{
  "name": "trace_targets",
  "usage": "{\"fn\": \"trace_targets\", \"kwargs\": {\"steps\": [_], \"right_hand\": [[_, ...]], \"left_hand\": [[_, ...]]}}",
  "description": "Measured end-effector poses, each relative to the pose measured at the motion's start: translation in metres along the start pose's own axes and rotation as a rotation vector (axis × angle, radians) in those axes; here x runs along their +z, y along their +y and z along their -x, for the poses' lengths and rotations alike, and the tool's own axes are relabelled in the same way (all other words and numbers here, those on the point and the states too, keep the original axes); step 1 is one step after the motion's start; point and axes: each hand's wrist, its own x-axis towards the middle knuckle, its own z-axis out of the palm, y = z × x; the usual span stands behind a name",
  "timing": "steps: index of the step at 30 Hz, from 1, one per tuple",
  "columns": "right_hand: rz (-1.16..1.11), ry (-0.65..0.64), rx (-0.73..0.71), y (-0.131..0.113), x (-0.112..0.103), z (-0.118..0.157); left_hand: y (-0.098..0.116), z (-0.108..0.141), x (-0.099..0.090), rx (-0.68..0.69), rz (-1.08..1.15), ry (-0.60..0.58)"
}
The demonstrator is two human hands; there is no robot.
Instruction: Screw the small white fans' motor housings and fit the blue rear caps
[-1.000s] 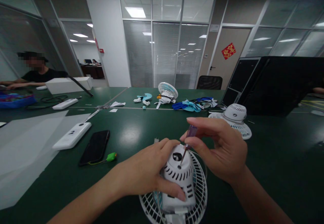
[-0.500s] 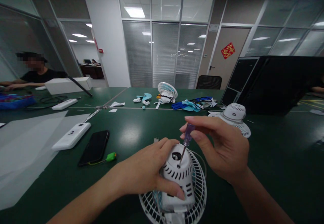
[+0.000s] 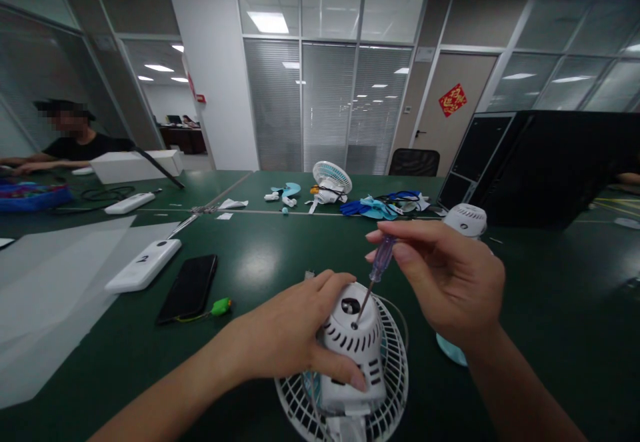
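Note:
A small white fan (image 3: 353, 355) lies grille-down on the green table, its motor housing facing up. My left hand (image 3: 300, 329) is wrapped round the housing, thumb on the near side and fingers over the far side. Between the thumb and fingers of my right hand (image 3: 450, 275) is a screwdriver (image 3: 383, 259) with a clear purple handle. Its shaft slants down to a screw hole in the housing, beside a larger round opening. The tip appears to be at the screw; whether it is seated I cannot tell.
Left of the fan lie a black phone (image 3: 189, 289), a green plug-like piece (image 3: 221, 306) and a white power bank (image 3: 145, 267). Another fan (image 3: 466, 221) stands behind my right hand. Farther back are a third fan (image 3: 331, 181), blue gloves (image 3: 375, 207) and a large black monitor (image 3: 560, 169).
My right hand has shifted right and slightly up, tilting the screwdriver handle further to the right while its tip stays at the hole. My left hand keeps its hold.

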Motion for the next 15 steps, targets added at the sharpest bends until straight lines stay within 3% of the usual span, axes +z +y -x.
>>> {"fn": "trace_targets", "kwargs": {"steps": [12, 15], "right_hand": [[-0.296, 0.134, 0.112, -0.0014, 0.0084, -0.0032], [-0.243, 0.063, 0.078, -0.0008, 0.007, -0.0005]], "left_hand": [[0.0, 0.0001, 0.0003, 0.001, 0.018, -0.004], [-0.0014, -0.0004, 0.0007, 0.012, 0.019, -0.001]]}}
